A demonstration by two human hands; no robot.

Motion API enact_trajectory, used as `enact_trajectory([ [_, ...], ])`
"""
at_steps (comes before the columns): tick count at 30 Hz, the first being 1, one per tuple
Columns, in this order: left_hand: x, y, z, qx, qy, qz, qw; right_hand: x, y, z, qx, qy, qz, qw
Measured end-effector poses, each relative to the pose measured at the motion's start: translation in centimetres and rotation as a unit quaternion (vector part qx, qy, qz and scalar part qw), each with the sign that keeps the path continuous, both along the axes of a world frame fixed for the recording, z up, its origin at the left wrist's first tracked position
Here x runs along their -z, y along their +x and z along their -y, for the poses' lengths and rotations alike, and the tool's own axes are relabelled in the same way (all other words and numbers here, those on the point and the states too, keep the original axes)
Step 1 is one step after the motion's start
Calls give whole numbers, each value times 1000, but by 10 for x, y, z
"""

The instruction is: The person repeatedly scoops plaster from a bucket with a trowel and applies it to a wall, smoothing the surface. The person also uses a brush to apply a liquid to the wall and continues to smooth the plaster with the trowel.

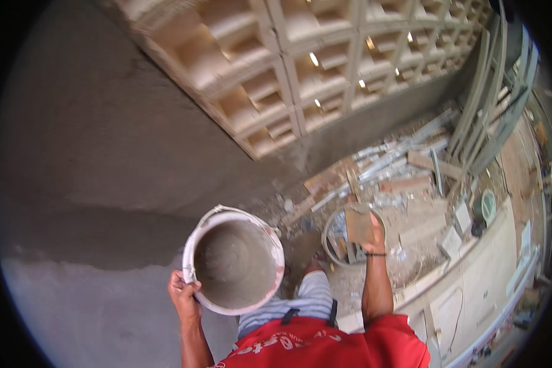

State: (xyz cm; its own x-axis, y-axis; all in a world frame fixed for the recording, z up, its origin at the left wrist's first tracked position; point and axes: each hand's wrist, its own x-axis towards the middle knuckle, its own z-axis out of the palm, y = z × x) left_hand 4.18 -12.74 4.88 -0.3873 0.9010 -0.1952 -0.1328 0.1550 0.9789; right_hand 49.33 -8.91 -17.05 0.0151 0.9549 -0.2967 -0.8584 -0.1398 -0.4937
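Observation:
My left hand [183,291] is closed on the rim of a whitish round bucket [278,248], at its lower left side. The bucket is tipped so its inside faces me. Grey mortar [236,264] coats or fills the inside; how deep it is I cannot tell. My right hand [376,235], a dark band at its wrist, grips a flat, brown, squarish piece [359,226]. Its handle, if any, is hidden. Behind and below this piece is a second round container [327,241] with several pieces of material inside.
Bare grey plaster wall [92,165] on the left, darker above and lighter below. Pale openwork blocks [288,67] run across the top. Rubble, boards and metal strips [405,156] litter the floor at right. Long curved boards [484,98] lean at far right.

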Motion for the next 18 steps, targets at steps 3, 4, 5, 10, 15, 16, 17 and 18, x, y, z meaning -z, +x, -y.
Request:
enact_trajectory([
  [3, -20, -15, 26, -28, 15, -16, 999, -101, -40, -35, -41, 79, -12, 996],
  [4, -29, -25, 36, -25, 18, -22, 999, -137, -58, -43, -68, 181, -12, 981],
  [5, -38, -33, 37, -16, 38, -38, 998, -182, -74, -58, -68, 206, 12, 976],
  [10, -55, -89, 16, -7, 125, -43, 991, -359, -158, -116, -60, 322, 150, 933],
  [15, -99, -138, 34, -53, 175, -44, 982, -534, -266, -148, 2, 501, 285, 817],
  [16, -108, -148, 38, -58, 176, -51, 981, -565, -285, -155, 52, 521, 318, 790],
  [17, -115, -161, 39, -61, 183, -57, 980, -599, -300, -155, 98, 548, 358, 749],
  [18, -120, -171, 40, -67, 188, -62, 978, -631, -314, -158, 139, 573, 397, 704],
])
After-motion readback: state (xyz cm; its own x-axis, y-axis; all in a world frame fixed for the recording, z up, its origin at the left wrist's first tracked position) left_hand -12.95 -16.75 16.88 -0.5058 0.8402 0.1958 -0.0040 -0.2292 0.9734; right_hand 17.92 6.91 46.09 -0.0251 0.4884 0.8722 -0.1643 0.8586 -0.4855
